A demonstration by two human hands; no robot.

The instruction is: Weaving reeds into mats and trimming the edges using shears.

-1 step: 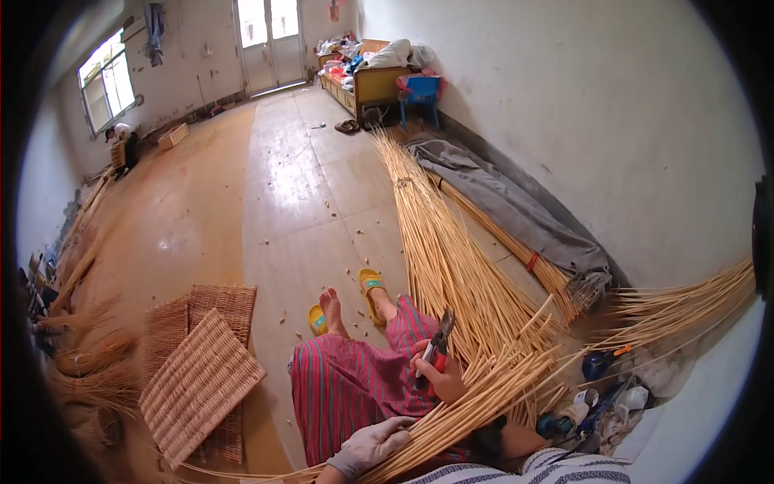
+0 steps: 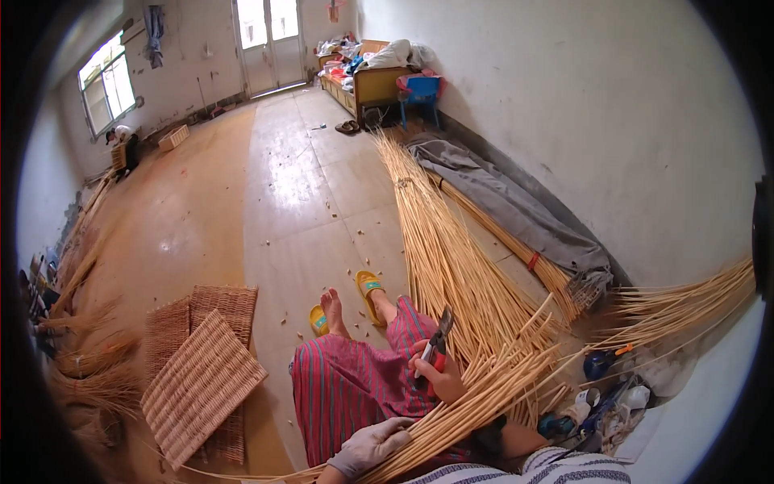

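My right hand (image 2: 438, 373) is wrapped round a pair of hand pruners (image 2: 441, 335) with red handles, its dark jaws pointing up and away from me. A bundle of thin pale canes (image 2: 476, 403) lies slantwise across my lap, under my right forearm. In a light grey glove, my left hand (image 2: 372, 446) is closed over the near end of that bundle; the undersides of its fingers are hidden. Beyond my right hand a large spread of loose canes (image 2: 443, 250) stretches over the floor, tied near its far end.
Woven mats (image 2: 204, 387) lie overlapped at the left, past bunches of fibre (image 2: 93, 387). Grey cloth (image 2: 508, 194) covers more canes along the right wall. Cluttered tools and bags (image 2: 597, 403) sit at my right. Short offcuts dot the floor. Another person (image 2: 125, 149) crouches far left.
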